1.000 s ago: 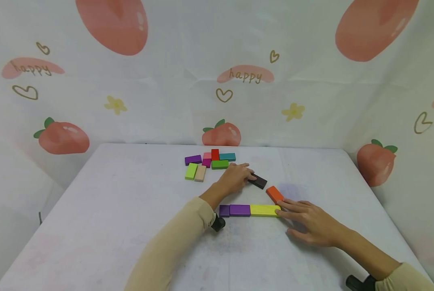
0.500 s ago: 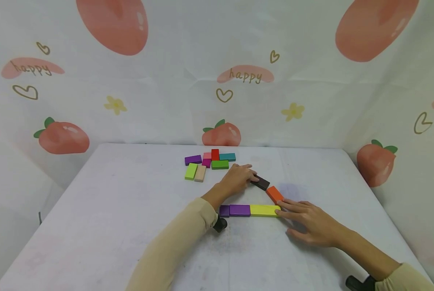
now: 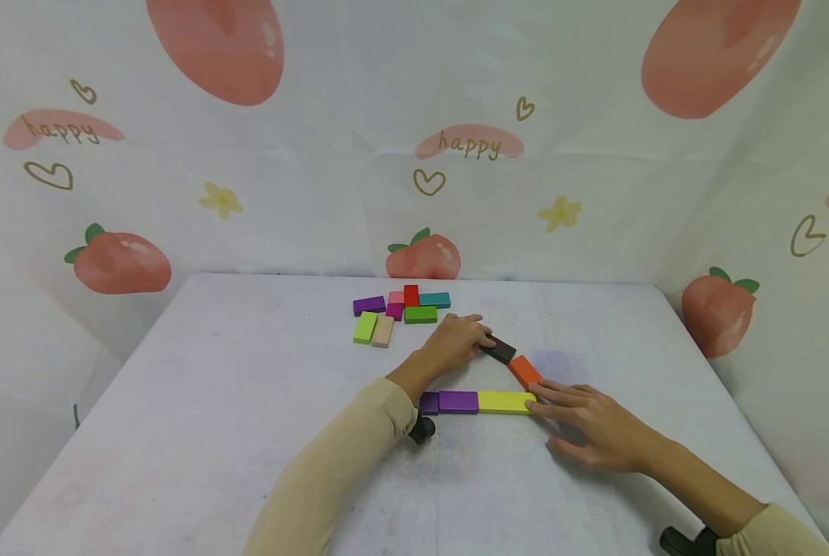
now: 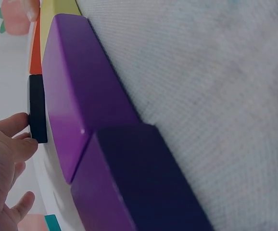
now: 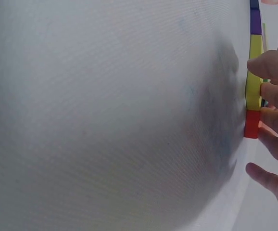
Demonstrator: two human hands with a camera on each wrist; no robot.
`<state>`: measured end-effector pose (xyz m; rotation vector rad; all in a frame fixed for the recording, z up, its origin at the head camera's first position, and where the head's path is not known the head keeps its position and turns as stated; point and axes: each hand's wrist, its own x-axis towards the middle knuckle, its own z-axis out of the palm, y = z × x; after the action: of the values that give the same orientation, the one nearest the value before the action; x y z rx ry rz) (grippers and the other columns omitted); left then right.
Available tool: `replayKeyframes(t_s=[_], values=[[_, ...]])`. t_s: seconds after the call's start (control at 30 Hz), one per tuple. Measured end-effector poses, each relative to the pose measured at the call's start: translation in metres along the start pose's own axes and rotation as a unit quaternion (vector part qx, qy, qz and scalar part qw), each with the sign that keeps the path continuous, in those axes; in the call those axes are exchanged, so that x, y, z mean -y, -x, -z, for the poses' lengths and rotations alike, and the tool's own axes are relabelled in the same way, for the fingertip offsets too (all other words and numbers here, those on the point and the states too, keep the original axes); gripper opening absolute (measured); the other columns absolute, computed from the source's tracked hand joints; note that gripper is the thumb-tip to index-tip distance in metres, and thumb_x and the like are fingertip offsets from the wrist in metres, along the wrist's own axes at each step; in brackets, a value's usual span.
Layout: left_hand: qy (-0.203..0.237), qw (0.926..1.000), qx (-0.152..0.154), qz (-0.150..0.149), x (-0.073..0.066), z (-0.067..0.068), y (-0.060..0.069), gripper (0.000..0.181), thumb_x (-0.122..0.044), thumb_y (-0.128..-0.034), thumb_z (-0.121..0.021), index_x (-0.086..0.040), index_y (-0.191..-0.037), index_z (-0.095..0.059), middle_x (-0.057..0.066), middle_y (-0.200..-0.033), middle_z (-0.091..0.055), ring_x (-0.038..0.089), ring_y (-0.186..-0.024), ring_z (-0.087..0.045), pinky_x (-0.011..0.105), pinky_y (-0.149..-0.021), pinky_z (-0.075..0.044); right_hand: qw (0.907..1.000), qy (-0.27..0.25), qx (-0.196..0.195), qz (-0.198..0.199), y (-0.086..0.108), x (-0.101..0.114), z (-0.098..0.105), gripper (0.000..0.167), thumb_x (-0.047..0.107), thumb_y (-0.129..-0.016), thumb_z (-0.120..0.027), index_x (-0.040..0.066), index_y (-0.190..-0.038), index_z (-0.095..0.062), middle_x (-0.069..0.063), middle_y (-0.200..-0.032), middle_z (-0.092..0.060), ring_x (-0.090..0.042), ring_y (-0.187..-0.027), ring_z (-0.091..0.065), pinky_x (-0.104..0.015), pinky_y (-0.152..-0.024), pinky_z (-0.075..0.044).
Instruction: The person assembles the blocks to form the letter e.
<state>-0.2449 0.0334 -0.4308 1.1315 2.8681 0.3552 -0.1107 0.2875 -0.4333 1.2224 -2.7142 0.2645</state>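
My left hand (image 3: 456,341) pinches the left end of a black block (image 3: 500,349), fingers and thumb on its end in the left wrist view. The black block lies slanted on the table and meets an orange block (image 3: 525,371) at its lower right. My right hand (image 3: 595,425) lies with its fingers spread and nearly straight, its fingertips touching the near end of the orange block and the right end of a yellow block (image 3: 504,402). Left of the yellow block, a purple block (image 3: 458,401) and a shorter dark purple block (image 3: 429,402) continue the straight row.
Behind my left hand lies a loose cluster: purple (image 3: 368,306), lime (image 3: 365,328), beige (image 3: 382,332), green (image 3: 420,314), teal (image 3: 434,300), red (image 3: 410,295), pink and magenta blocks. The white table (image 3: 212,401) ends at a printed cloth backdrop (image 3: 317,216).
My left hand has slid the black block slightly to the right, closing the gap to the orange block. My right hand and the row of blocks have stayed put.
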Motion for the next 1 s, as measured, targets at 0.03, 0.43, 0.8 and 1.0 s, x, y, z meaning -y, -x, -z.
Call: replayKeyframes(t_s=[0.03, 0.43, 0.8, 1.0], values=[[0.001, 1.0, 0.0, 0.0, 0.0001, -0.0001, -0.0001, 0.033, -0.007, -0.0984, -0.06, -0.025, -0.124, -0.071, -0.008, -0.131, -0.066, 0.016, -0.14, -0.043, 0.041, -0.11, -0.038, 1.0, 0.0, 0.0, 0.0, -0.0001, 0.0002, 0.0001, 0.054, 0.028, -0.081, -0.079, 0.018, -0.133, -0.066, -0.007, -0.144, -0.056, -0.027, -0.128, -0.056, -0.057, -0.09, -0.052], [0.002, 1.0, 0.007, 0.003, -0.0003, 0.0006, -0.0018, 0.033, -0.008, -0.0987, -0.059, -0.025, -0.124, -0.071, -0.009, -0.131, -0.065, 0.016, -0.14, -0.042, 0.04, -0.109, -0.038, 1.0, 0.0, -0.007, 0.001, 0.0004, -0.0004, -0.0011, 0.054, 0.028, -0.081, -0.079, 0.019, -0.133, -0.066, -0.006, -0.143, -0.057, -0.026, -0.128, -0.056, -0.057, -0.09, -0.052], [0.025, 0.9996, 0.015, -0.001, 0.0016, 0.0017, -0.0046, 0.033, -0.007, -0.0987, -0.059, -0.024, -0.124, -0.072, -0.008, -0.132, -0.065, 0.016, -0.14, -0.044, 0.039, -0.11, -0.038, 0.9999, 0.002, -0.01, 0.005, -0.0001, -0.0015, -0.0022, 0.054, 0.028, -0.08, -0.08, 0.018, -0.131, -0.067, -0.007, -0.143, -0.056, -0.027, -0.128, -0.056, -0.056, -0.091, -0.052], [0.07, 0.9975, 0.012, -0.002, 0.0091, 0.0079, -0.0002, 0.037, -0.008, -0.0982, -0.06, -0.022, -0.131, -0.068, -0.005, -0.136, -0.062, 0.017, -0.141, -0.042, 0.041, -0.115, -0.034, 0.9999, 0.0, -0.012, 0.006, 0.0001, -0.0022, -0.0027, 0.054, 0.028, -0.079, -0.08, 0.017, -0.131, -0.067, -0.007, -0.143, -0.056, -0.027, -0.128, -0.056, -0.057, -0.091, -0.051]])
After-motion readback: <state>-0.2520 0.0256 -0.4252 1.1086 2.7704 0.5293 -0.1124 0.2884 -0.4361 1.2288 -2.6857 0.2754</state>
